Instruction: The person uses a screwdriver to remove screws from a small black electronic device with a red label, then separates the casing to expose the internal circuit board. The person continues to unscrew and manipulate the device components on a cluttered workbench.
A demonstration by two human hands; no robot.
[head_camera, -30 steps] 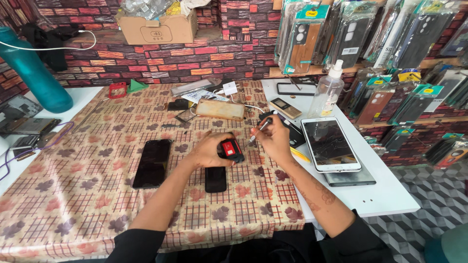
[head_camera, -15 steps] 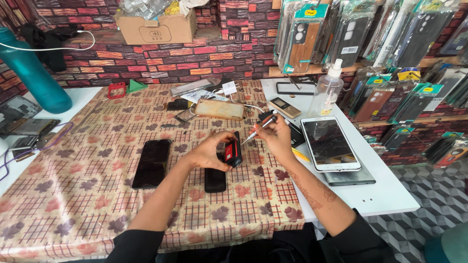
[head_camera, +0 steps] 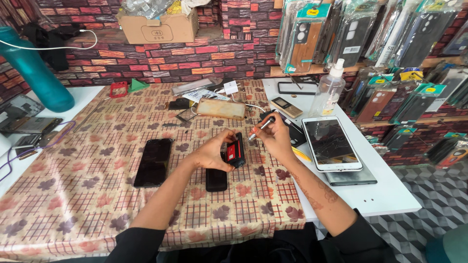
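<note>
Over the leaf-patterned tablecloth, the left hand now tips the small opened phone up on its edge, where a second earlier it lay flatter under the palm with its red inside facing up; the fingers are clamped around the phone's left side and lower end. The right hand has kept its place just to the right of that phone, its fingers pinched shut on a slim screwdriver whose tip points down at the phone's upper right edge, touching or nearly so. A black back cover lies flat on the cloth just below the phone, and a larger dark smartphone lies well to its left. To the phone's right, on the white table, rests a white tablet, with a clear spray bottle beyond it.
</note>
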